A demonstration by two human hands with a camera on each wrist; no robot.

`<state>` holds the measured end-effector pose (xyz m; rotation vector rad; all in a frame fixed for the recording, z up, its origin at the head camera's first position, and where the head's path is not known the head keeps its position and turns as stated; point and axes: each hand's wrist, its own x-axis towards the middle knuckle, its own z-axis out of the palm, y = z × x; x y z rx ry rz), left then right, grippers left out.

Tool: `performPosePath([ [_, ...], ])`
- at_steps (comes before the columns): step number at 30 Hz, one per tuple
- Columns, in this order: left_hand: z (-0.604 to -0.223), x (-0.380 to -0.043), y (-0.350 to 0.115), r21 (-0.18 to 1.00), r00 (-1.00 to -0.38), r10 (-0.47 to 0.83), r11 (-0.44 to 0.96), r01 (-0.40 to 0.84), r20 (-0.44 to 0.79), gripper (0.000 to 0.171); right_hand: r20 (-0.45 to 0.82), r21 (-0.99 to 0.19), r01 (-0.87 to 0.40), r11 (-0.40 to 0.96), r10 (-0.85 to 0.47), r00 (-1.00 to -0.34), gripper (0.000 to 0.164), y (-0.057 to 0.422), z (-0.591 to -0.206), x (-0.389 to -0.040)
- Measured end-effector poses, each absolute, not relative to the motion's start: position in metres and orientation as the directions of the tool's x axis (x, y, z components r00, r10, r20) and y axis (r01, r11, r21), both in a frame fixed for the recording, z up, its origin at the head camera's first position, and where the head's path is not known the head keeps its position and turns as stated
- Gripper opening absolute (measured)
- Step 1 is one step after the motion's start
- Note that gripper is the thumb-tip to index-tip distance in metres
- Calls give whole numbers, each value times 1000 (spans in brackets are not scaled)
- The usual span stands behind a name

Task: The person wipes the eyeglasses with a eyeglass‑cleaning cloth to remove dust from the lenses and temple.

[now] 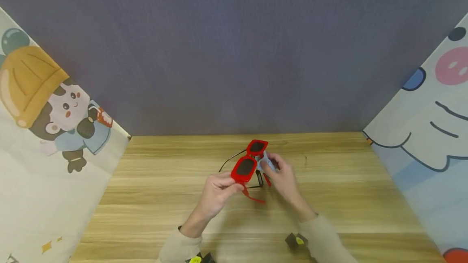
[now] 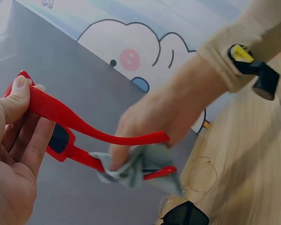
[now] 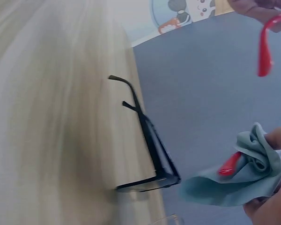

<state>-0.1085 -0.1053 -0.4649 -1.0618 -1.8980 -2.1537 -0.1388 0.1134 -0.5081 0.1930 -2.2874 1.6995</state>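
Observation:
Red-framed sunglasses with dark lenses are held up above the wooden table, tilted, with both arms unfolded. My left hand pinches them at one front corner, thumb and fingers close to the hinge. On the other side, my right hand grips a crumpled grey-blue cloth. The cloth is wrapped round the farther red arm, and the arm's red tip sticks out of the folds. The nearer red arm is bare.
Black-framed glasses lie on the table under the sunglasses, arms unfolded. Close to them are thin gold wire-rimmed glasses. A grey wall rises behind, with cartoon-printed panels on both sides.

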Motion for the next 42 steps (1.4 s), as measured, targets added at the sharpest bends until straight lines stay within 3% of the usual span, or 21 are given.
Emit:
performPosePath([
  [10,-462,-101,-110,849,-751,396,-242,469,528,28,298,-911,-258,322,79,-951,23,110,-516,-126],
  [18,-460,-95,-113,844,-720,443,-238,481,535,14,286,-934,-239,265,154,-946,23,108,-496,-127],
  [22,-461,-93,-116,849,-715,458,-253,465,528,19,307,-938,-270,218,161,-938,23,106,-485,-128],
  [34,-459,-85,-114,914,-827,431,-341,221,361,32,327,-929,-268,255,229,-917,21,101,-484,-123],
  [42,-458,-84,-112,938,-859,405,-275,213,314,41,338,-929,-276,247,258,-905,22,99,-482,-123],
])
